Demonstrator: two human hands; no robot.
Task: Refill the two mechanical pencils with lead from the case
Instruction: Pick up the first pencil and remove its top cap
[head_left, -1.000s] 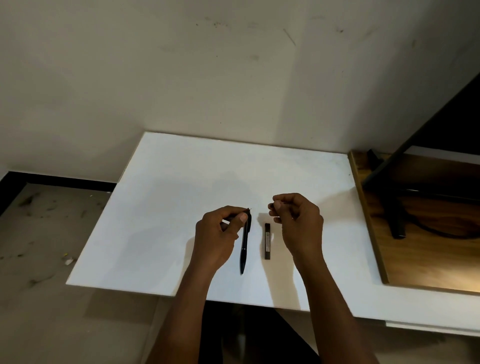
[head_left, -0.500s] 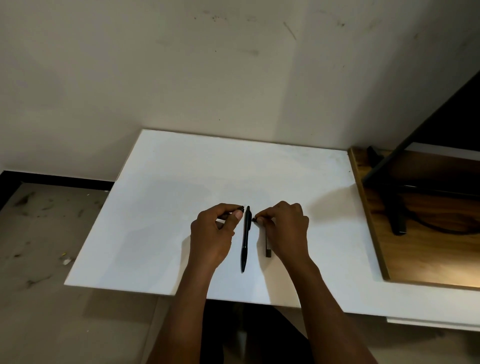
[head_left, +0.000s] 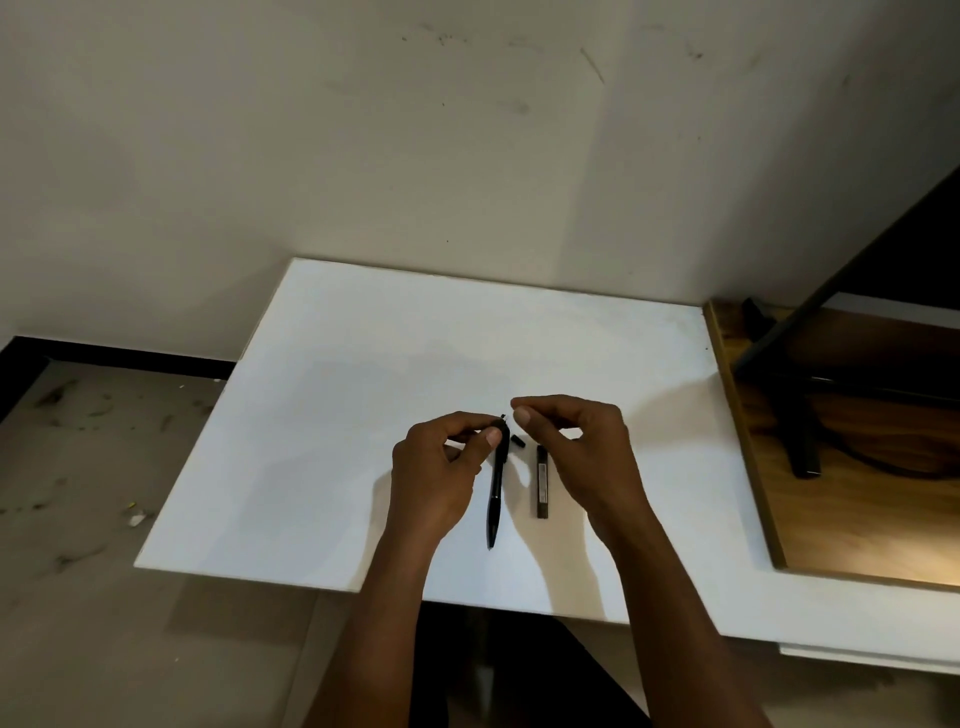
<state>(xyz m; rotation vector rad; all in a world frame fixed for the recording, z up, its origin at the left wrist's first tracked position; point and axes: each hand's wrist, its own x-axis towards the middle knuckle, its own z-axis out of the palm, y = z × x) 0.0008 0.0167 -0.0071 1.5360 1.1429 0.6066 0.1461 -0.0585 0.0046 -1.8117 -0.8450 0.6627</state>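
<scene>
A black mechanical pencil (head_left: 495, 499) lies lengthwise on the white board (head_left: 363, 415), tip toward me. My left hand (head_left: 436, 467) pinches its far end between thumb and fingers. A small black cap (head_left: 518, 442) lies on the board just right of that end. The slim dark lead case (head_left: 542, 480) lies parallel to the pencil, a little to its right. My right hand (head_left: 576, 447) hovers above the case's far end, its fingers curled, thumb and forefinger close together with nothing seen between them. I see only one pencil.
The white board's front edge is close to me and its far edge meets the wall. A wooden surface (head_left: 857, 519) adjoins it on the right, carrying a black stand (head_left: 795, 415) and a cable. Bare floor lies to the left.
My right hand went down beside the pencil's far end, left the small black cap on the board, and has lifted again. My left hand keeps its hold on the pencil.
</scene>
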